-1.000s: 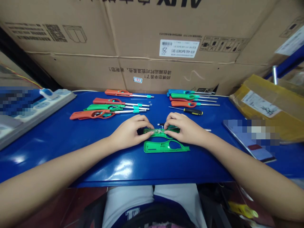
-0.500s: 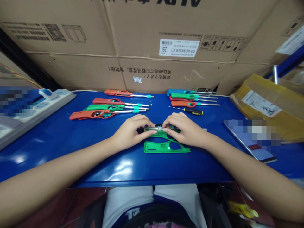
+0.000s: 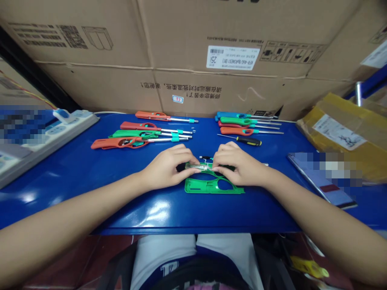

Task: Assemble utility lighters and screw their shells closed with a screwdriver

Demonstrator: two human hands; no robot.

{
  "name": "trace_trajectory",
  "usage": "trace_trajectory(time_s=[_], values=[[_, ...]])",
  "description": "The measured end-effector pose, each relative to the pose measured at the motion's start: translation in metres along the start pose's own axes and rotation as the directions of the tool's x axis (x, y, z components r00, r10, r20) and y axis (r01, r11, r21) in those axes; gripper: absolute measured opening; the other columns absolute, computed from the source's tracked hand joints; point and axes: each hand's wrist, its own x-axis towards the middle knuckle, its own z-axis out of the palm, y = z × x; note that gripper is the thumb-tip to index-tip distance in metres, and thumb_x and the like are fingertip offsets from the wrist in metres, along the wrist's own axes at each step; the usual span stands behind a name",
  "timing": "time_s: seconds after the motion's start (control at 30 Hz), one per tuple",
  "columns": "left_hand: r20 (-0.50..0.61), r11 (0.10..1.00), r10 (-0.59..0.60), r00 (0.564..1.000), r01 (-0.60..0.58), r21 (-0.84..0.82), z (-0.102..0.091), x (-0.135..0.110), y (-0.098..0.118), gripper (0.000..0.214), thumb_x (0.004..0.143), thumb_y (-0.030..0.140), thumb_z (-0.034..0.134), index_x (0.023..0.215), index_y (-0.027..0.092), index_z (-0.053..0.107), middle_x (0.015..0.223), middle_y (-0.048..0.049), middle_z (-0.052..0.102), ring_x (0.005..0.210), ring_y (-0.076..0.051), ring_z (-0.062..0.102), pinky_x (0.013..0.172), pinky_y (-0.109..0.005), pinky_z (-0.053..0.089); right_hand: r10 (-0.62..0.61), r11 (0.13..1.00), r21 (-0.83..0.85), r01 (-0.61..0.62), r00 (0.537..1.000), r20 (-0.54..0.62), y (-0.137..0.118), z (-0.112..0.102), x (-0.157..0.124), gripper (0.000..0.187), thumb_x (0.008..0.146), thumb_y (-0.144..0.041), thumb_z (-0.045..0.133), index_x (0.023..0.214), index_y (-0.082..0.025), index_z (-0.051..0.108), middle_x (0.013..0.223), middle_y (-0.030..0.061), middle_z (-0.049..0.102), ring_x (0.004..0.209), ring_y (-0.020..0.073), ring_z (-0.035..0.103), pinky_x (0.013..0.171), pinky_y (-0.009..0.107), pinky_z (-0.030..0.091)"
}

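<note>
Right in the centre of the frame, the left hand has thumb and fingers pinched around the left end of the clear tank. The right hand curls in from the other side, fingertips bunched by the tank's right end (what exactly they're closed on, I can't tell; the fingers hide it).

And where's the tank? Over the upper green shell, between the two hands; whether it's fully seated, I can't say. By the look of it, this is a light, stiff piece, slick and probably easy to crack, so take it by the ends, gently, and keep off the thin wire beside it. The shell should be light too, a touch springy around its loop: hold it by the rims.

Just above sits the small black part; just below, the lower green shell lies open side up on the blue counter.

Farther out, upper centre-left, there's a row of lighters; upper centre-right, another batch, with the screwdriver just below. At the right edge, a yellow parcel; at the left edge, a power strip (plugged in, it seems).
</note>
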Motion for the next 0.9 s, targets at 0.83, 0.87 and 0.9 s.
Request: trace_trajectory(time_s=[0.83,0.87,0.9], values=[[-0.060,0.991,-0.099,0.993,0.104,0.087,0.004,0.001,-0.010,0.033,0.093,0.042,0.068,0.118,0.020,0.072,0.113,-0.0085,0.067,0.108,-0.024,0.062,0.099,-0.041,0.051,0.242,0.957,-0.116,-0.264,0.954,-0.177,0.019,-0.002,-0.003,0.009,0.094,-0.029,0.064,0.091,-0.021,0.065,0.095,0.0055,0.071,0.096,0.0238,0.064,0.087,0.039,0.041],[-0.034,0.993,-0.071,0.997,0.074,0.087,0.004,0.001,-0.008,0.035,0.091,0.044,0.071,0.118,0.021,0.072,0.113,-0.0083,0.067,0.107,-0.024,0.062,0.099,-0.041,0.050,0.234,0.959,-0.113,-0.261,0.949,-0.210,0.018,-0.005,-0.003,0.008,0.093,-0.029,0.064,0.090,-0.021,0.064,0.094,0.0057,0.071,0.095,0.0239,0.063,0.087,0.039,0.042],[-0.006,0.995,-0.048,0.999,0.049,0.085,0.003,0.002,-0.007,0.037,0.089,0.045,0.073,0.117,0.021,0.072,0.113,-0.0080,0.067,0.106,-0.023,0.062,0.098,-0.040,0.050,0.224,0.962,-0.104,-0.254,0.945,-0.239,0.017,-0.008,-0.004,0.008,0.092,-0.028,0.065,0.088,-0.021,0.064,0.093,0.0058,0.070,0.093,0.0235,0.063,0.086,0.039,0.043]])
